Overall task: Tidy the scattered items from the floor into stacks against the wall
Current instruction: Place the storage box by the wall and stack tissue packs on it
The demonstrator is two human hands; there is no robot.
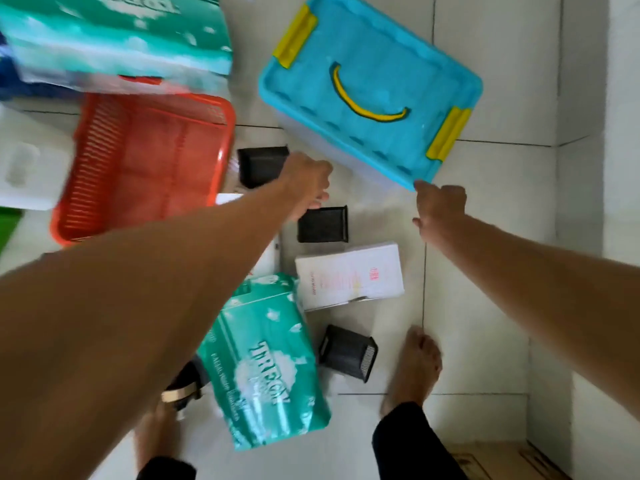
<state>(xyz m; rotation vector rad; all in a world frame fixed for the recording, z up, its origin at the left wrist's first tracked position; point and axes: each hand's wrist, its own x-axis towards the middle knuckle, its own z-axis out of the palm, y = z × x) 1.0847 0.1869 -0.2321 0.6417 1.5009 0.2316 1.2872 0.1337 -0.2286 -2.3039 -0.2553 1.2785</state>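
Observation:
A blue-lidded storage box with yellow latches and a yellow handle sits on the tiled floor near the wall corner. My left hand hangs beside its near wall with fingers curled under; whether it holds anything is hidden. My right hand touches the lid's near corner with a fingertip, thumb apart. An orange slatted basket lies to the left. Three black mesh holders, a white carton and a green tissue pack lie scattered below my arms.
More green tissue packs are piled at the top left. The white wall runs down the right side, with a cardboard box at the bottom right. My bare feet stand among the items, with a sandal by the tissue pack.

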